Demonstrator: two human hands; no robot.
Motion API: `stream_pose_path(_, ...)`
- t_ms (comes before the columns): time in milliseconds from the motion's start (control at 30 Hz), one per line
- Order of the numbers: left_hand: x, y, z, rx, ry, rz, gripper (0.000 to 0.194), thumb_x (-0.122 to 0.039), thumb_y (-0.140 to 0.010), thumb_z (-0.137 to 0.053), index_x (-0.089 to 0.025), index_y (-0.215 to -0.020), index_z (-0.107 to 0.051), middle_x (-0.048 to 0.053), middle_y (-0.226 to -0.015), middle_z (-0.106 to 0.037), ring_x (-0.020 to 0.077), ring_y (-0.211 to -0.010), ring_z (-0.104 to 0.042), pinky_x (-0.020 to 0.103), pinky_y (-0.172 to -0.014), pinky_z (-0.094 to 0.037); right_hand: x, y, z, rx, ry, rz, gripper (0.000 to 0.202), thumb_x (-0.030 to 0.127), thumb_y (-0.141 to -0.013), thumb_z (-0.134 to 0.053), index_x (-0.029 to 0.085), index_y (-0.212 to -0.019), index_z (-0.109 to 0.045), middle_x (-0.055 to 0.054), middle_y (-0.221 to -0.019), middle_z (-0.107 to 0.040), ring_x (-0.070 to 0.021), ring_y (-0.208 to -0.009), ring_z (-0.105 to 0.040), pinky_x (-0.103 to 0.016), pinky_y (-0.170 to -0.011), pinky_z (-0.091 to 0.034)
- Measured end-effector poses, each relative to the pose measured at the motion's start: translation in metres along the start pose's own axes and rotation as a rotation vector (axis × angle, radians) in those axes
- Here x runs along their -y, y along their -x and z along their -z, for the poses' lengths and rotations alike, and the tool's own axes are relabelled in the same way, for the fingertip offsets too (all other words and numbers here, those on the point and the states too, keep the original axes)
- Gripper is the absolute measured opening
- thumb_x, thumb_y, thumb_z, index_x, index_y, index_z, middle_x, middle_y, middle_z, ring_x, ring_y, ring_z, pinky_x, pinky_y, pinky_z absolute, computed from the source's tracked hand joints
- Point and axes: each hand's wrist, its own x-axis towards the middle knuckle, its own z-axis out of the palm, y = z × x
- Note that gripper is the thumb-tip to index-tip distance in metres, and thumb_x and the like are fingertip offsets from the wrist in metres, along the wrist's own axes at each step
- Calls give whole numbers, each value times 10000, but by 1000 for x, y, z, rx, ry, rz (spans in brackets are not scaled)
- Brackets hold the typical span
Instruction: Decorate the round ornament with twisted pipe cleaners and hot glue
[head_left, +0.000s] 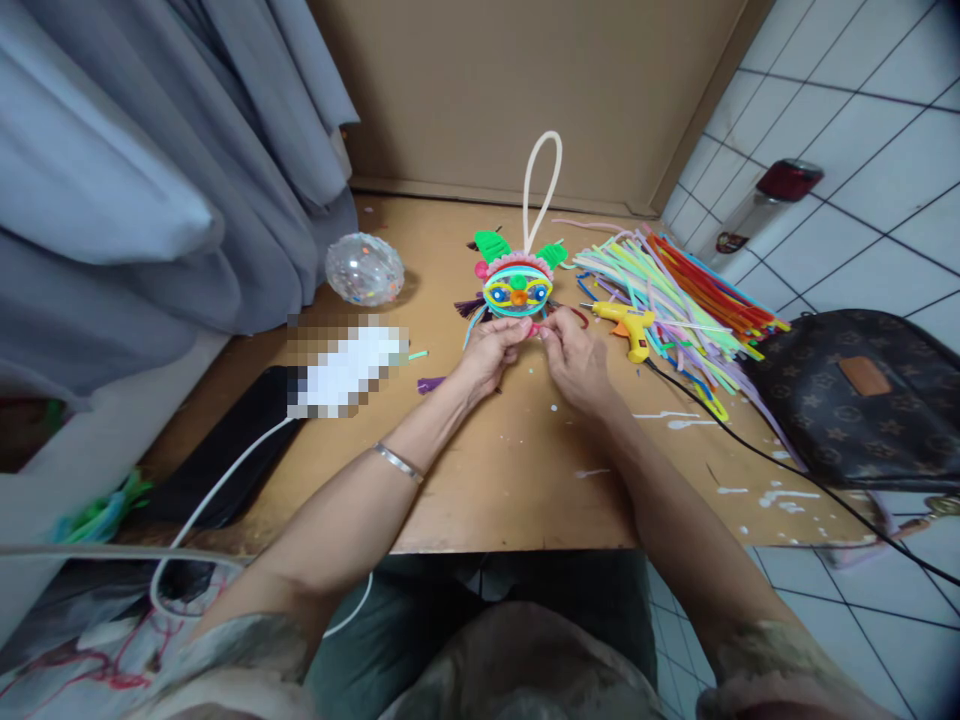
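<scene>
My left hand [496,352] and my right hand [574,355] meet over the middle of the wooden table. Between their fingertips they pinch a small red piece [534,329]. Just beyond it lies a colourful lion-head ornament [519,290] with green ears, blue eyes and an orange nose. A white loop [527,190] rises from its top. Dark purple tassels [470,307] show at its left side. The far end of the red piece is partly hidden by my fingers.
A yellow glue gun [630,325] and a pile of pipe cleaners [675,290] lie on the right, near a dark bag [862,390]. A clear ball [365,270], a white power strip [345,372] and a black case [225,450] are on the left of the table [495,470].
</scene>
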Motion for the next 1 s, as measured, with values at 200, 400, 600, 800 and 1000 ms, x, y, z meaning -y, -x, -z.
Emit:
stream_pose_path(200, 5, 3, -4, -58, 93, 16, 267, -153, -684, -847, -123, -579, -603, -70, -489, -423, 4, -429, -258, 146, -421, -171, 11, 6, -10, -10, 264, -41, 348, 385, -1046, -362, 176, -1037, -640, -78, -745, -700, -189, -620, -606, -294, -623, -336)
stream_pose_path(400, 7, 5, -8, -103, 183, 91, 356, -163, -750, -823, -140, -574, -513, -88, -469, -364, 3, -414, -260, 130, -402, -168, 16, 11, -25, -16, 268, -60, 372, 385, -1052, -350, 172, -1038, -655, -84, -694, -690, -204, -586, -599, -306, -606, -334)
stream_pose_path(600, 5, 7, -13, -121, 240, 136, 331, -145, -832, -753, -137, -591, -526, -90, -447, -345, 4, -400, -245, 123, -396, -167, 11, 12, -35, -138, 128, 16, 291, 316, -1018, -405, 197, -952, -663, -73, -759, -698, -207, -699, -637, -310, -708, -410)
stream_pose_path(800, 12, 10, -14, -153, 209, 3, 280, -147, -774, -795, -128, -594, -582, -76, -470, -432, 2, -405, -277, 148, -416, -201, 11, 13, -38, -227, -81, -22, 213, 254, -965, -410, 209, -990, -616, -88, -865, -731, -231, -804, -671, -322, -725, -463)
stream_pose_path(1000, 20, 11, -15, -180, 222, -19, 235, -178, -747, -800, -147, -602, -617, -39, -528, -579, 52, -490, -487, 174, -537, -402, 25, 12, -42, -225, -163, -131, 292, 307, -1006, -375, 199, -1241, -511, -118, -1001, -737, -239, -842, -677, -331, -722, -469)
